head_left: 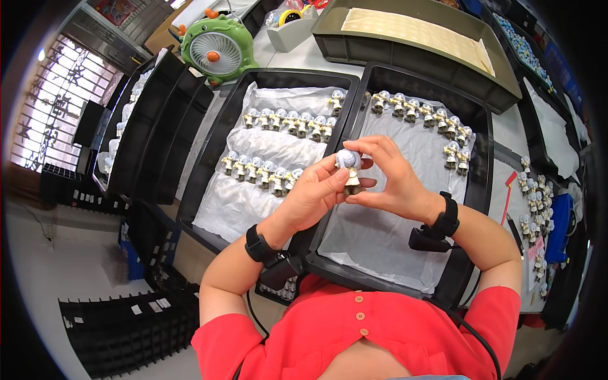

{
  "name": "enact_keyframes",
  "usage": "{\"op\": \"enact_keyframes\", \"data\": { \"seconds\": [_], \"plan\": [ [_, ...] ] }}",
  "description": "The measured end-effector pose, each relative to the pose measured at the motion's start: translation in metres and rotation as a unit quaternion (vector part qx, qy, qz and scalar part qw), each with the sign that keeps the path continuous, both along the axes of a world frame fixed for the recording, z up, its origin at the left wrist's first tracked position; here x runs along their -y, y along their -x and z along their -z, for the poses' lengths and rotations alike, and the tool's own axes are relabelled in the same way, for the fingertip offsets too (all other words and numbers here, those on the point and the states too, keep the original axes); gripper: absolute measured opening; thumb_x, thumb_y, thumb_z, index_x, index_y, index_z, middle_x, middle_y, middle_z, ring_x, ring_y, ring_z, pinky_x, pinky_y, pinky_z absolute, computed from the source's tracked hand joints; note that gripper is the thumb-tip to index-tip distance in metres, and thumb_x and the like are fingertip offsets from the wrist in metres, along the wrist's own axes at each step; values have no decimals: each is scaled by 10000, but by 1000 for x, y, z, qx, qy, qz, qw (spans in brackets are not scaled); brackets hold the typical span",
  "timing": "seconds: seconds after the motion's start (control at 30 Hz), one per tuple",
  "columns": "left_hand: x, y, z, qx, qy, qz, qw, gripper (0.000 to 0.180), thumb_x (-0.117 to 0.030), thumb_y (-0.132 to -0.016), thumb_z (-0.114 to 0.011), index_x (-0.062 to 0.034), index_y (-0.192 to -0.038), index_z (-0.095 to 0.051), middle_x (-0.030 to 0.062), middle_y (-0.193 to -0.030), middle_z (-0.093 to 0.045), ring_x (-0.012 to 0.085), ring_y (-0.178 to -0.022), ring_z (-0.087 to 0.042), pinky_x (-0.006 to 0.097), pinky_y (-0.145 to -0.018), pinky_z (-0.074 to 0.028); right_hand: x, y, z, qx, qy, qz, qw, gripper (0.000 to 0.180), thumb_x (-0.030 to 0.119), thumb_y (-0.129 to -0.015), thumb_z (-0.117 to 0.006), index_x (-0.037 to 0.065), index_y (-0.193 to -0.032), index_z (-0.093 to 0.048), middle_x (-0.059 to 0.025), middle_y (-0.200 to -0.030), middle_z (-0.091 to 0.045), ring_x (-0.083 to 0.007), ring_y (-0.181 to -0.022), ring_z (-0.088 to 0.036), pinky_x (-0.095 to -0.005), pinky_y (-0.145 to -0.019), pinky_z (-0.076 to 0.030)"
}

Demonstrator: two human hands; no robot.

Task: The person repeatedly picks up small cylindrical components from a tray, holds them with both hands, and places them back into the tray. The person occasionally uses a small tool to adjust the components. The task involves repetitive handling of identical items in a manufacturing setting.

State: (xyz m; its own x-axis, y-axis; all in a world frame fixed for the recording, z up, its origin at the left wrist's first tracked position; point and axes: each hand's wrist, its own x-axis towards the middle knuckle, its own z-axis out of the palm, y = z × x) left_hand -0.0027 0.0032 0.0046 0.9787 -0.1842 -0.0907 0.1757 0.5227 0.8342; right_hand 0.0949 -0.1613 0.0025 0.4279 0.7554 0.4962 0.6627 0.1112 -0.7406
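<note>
Bright, even light, sharp centre; fisheye bends edges into dark rim.

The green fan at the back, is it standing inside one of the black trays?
No, the green fan stands on the table behind the left black tray, outside its rim.

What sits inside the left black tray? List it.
The left tray holds crumpled white sheets and two rows of small figurines, plus one more figurine at its far right corner. The sheets cover the tray floor, and the left hand hides its near right corner.
</note>
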Motion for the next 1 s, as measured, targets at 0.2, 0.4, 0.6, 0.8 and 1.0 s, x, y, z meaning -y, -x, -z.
{"op": "enact_keyframes", "data": {
  "seconds": [0.2, 0.4, 0.6, 0.8, 1.0],
  "plan": [
    [-1, -1, 1, 0, 17, 9, 1000, 445, -307, -976, -434, -32, -1319, -363, 95, -1261, -488, 244, -1115, -559, 331, -848, -507, 1, -4, 2, -38, 11, -17, 999, 746, 166, -616, -819, 79, -1281, -491, -96, -1182, -491, -233, -1045, -476, -325, -906, -409],
    [-3, -3, 4, -8, 20, 9, 1000, 467, -307, -974, -435, -45, -1345, -326, 113, -1294, -466, 267, -1122, -552, 348, -873, -496, 3, -8, 4, -28, 35, -21, 999, 753, 202, -636, -813, 87, -1300, -476, -90, -1196, -496, -242, -1111, -467, -336, -934, -394],
    [-2, -2, 0, -8, 46, 0, 999, 491, -309, -970, -441, -52, -1364, -302, 125, -1315, -449, 296, -1143, -536, 369, -904, -480, 1, -7, 1, -13, 1, 23, 1000, 737, 196, -618, -813, 69, -1255, -467, -96, -1123, -522, -257, -1004, -489, -366, -918, -399],
    [-3, -3, 4, 2, 66, -9, 998, 485, -305, -968, -447, -60, -1364, -314, 112, -1343, -425, 295, -1205, -483, 346, -930, -455, -1, -6, 6, 17, -22, 44, 999, 502, 166, -604, -811, 61, -991, -509, -69, -972, -525, -259, -930, -492, -361, -831, -407],
    [-1, -2, 6, 8, 47, -48, 998, 429, -300, -973, -440, -59, -1317, -351, 123, -1299, -451, 296, -1201, -485, 342, -938, -446, -1, -6, 5, 55, -26, 60, 996, 363, 120, -620, -792, 61, -861, -528, -47, -806, -533, -236, -820, -509, -337, -747, -409]
  ]
}}
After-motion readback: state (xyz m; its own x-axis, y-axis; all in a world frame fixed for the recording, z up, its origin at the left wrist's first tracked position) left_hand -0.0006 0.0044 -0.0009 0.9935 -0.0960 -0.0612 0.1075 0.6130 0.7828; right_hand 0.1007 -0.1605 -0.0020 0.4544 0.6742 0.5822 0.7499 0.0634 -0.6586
